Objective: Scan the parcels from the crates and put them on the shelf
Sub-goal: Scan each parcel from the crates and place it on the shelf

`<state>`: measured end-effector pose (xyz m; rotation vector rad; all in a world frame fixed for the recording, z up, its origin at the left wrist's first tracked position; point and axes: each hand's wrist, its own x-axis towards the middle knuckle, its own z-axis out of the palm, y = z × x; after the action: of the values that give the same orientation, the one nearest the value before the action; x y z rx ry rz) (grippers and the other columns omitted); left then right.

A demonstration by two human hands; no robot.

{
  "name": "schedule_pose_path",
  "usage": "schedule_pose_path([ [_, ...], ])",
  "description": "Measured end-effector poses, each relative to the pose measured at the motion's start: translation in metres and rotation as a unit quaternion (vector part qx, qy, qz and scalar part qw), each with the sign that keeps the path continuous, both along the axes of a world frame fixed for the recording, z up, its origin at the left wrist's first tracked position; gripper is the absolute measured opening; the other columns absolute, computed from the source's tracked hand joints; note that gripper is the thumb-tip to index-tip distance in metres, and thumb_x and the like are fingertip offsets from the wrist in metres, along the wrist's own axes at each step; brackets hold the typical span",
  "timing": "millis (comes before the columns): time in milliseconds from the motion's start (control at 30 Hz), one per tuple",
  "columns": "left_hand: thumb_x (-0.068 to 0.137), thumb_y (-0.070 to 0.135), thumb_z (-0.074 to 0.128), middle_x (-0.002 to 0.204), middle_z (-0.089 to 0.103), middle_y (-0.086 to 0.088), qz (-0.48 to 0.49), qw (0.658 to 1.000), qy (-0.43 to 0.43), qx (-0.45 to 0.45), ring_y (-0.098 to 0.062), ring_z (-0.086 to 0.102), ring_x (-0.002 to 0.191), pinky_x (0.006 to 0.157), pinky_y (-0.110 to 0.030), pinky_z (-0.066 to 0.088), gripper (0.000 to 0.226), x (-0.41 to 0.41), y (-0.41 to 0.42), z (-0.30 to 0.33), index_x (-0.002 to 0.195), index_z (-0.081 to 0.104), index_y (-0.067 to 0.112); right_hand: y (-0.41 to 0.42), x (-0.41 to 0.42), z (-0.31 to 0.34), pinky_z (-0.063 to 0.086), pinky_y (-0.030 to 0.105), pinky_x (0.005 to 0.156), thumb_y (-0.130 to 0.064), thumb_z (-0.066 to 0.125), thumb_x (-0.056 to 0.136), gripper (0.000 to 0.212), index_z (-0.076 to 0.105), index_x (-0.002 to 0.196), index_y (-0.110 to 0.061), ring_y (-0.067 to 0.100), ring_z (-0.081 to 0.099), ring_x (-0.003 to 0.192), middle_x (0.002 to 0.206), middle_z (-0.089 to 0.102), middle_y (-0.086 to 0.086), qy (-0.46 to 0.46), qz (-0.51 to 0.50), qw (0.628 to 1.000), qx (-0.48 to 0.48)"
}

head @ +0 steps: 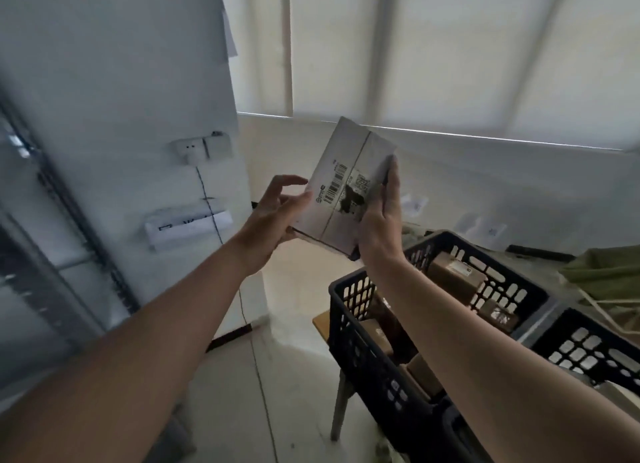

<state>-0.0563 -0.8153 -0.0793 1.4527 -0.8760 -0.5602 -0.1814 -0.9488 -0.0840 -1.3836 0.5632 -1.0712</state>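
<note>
1. Grey-white cardboard parcel (346,188): flat, rectangular, taped along a centre seam, being held up at chest height above the floor, at 11 o'clock from the crate (398,327). A barcode label (337,185) and a dark scuff are facing the camera.
2. Right hand (381,220): gripping the parcel's right edge, fingers running up the side and thumb behind, out of view.
3. Left hand (273,216): supporting the lower left corner from beneath with the palm; upper fingers are hanging loosely curled, just off the card.
4. Handling judgement: the label is already lying face-up, so keeping it flat and unshaded, with fingers clear of the barcode, should be giving a clean scan. No scanner is showing.
5. Black plastic crate: lattice-walled, rigid, sitting on a wooden stool (341,386) at 5 o'clock. Brown cardboard boxes (457,279) are lying inside, matt and square-edged.
6. Second black crate (588,351): at 4 o'clock, partly showing.
7. Metal shelf frame (65,202): blurred, at 9 o'clock, well apart from the parcel.
</note>
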Motion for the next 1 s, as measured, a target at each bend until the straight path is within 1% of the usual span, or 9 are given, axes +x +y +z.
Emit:
schedule_pose_path([
  [67,0.094,0.048,0.064,0.140,0.060,-0.004,0.024,0.999,-0.040,-0.001,-0.028,0.062,0.128,0.105,-0.062,0.054,0.040,0.008,0.029,0.008,0.133,0.056,0.054,0.021,0.012,0.005,0.045,0.061,0.116,-0.021,0.037,0.117,0.055,0.025,0.166,-0.045,0.034,0.050,0.142,0.163,0.041,0.001,0.017,0.024,0.999,-0.043],
  [167,0.095,0.045,0.054,0.140,0.059,0.007,0.070,0.992,-0.102,-0.003,-0.016,0.063,0.126,0.095,-0.048,0.057,0.057,0.018,0.073,0.022,0.147,0.042,0.064,0.061,0.032,0.015,0.048,0.063,0.110,-0.020,0.035,0.118,0.056,0.024,0.168,-0.042,0.041,0.055,0.130,0.151,0.047,0.014,0.029,0.058,0.992,-0.110],
  [267,0.099,0.054,0.052,0.140,0.053,0.005,0.131,0.981,-0.140,-0.023,-0.005,0.058,0.128,0.102,-0.037,0.052,0.062,0.031,0.122,0.035,0.152,0.027,0.072,0.110,0.052,0.027,0.052,0.063,0.104,-0.018,0.035,0.117,0.055,0.025,0.169,-0.035,0.044,0.058,0.122,0.139,0.051,0.022,0.023,0.091,0.982,-0.164],
  [333,0.106,0.054,0.052,0.139,0.045,0.014,0.157,0.972,-0.172,-0.039,0.016,0.049,0.126,0.100,-0.021,0.047,0.062,0.038,0.160,0.041,0.158,0.021,0.066,0.145,0.065,0.035,0.052,0.064,0.102,-0.016,0.034,0.117,0.056,0.024,0.170,-0.033,0.041,0.059,0.120,0.131,0.055,0.024,0.025,0.109,0.973,-0.200],
  [433,0.113,0.033,0.050,0.140,0.037,0.029,0.190,0.955,-0.221,-0.058,0.030,0.041,0.124,0.092,-0.004,0.046,0.065,0.044,0.223,0.047,0.168,0.017,0.043,0.201,0.083,0.044,0.051,0.059,0.103,-0.018,0.033,0.117,0.056,0.023,0.170,-0.032,0.037,0.057,0.122,0.133,0.056,0.018,0.017,0.130,0.962,-0.241],
  [533,0.115,0.022,0.046,0.149,0.027,0.035,0.223,0.935,-0.273,-0.046,0.029,0.030,0.136,0.100,0.000,0.037,0.063,0.047,0.289,0.051,0.170,0.016,0.029,0.260,0.102,0.050,0.049,0.053,0.108,-0.019,0.034,0.117,0.056,0.024,0.170,-0.032,0.026,0.055,0.125,0.138,0.052,0.010,0.008,0.144,0.952,-0.271],
  [667,0.113,0.025,0.049,0.159,0.027,0.032,0.272,0.913,-0.301,-0.036,0.015,0.026,0.149,0.110,-0.005,0.032,0.062,0.052,0.379,0.052,0.169,0.023,0.030,0.341,0.127,0.049,0.051,0.060,0.106,-0.021,0.032,0.118,0.056,0.021,0.170,-0.037,0.039,0.059,0.122,0.134,0.053,0.019,0.000,0.213,0.943,-0.257],
  [867,0.114,0.030,0.049,0.162,0.024,0.033,0.348,0.878,-0.328,0.010,0.019,0.021,0.148,0.104,0.001,0.032,0.062,0.056,0.504,0.049,0.169,0.022,0.034,0.459,0.161,0.044,0.051,0.063,0.103,-0.020,0.032,0.118,0.057,0.020,0.171,-0.035,0.042,0.060,0.119,0.132,0.056,0.021,-0.013,0.282,0.924,-0.257],
  [1000,0.113,0.029,0.051,0.167,0.026,0.025,0.398,0.860,-0.318,0.021,0.019,0.029,0.145,0.103,-0.006,0.039,0.062,0.062,0.574,0.047,0.168,0.024,0.035,0.528,0.180,0.046,0.052,0.059,0.106,-0.027,0.034,0.118,0.056,0.020,0.169,-0.043,0.035,0.060,0.123,0.132,0.045,0.003,-0.024,0.331,0.909,-0.250],
])
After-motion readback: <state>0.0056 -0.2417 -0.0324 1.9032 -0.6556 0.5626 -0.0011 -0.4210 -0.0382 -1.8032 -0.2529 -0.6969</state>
